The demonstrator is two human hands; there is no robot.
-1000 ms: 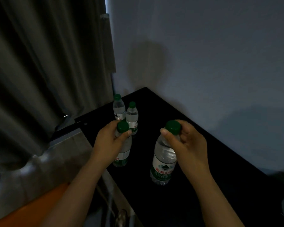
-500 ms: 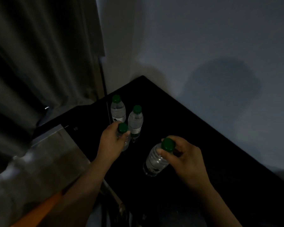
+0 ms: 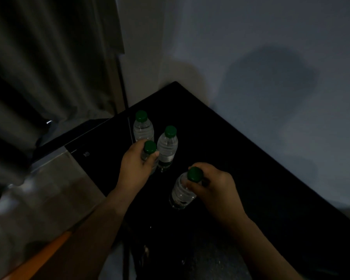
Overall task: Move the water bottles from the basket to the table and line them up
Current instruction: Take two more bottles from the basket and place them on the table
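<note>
Several clear water bottles with green caps are on the black table. One bottle stands at the back left, a second bottle just in front of it to the right. My left hand grips a third bottle by its neck, right beside those two. My right hand holds a fourth bottle by its cap and neck, nearer to me, its base low at the table top. The basket is not in view.
A white wall runs along the table's far right edge. Dark curtains hang at the left. A grey surface with an orange edge lies left of the table.
Both hands have lowered their bottles toward the table. The left one came in beside the two standing bottles. The view tilted downward.
</note>
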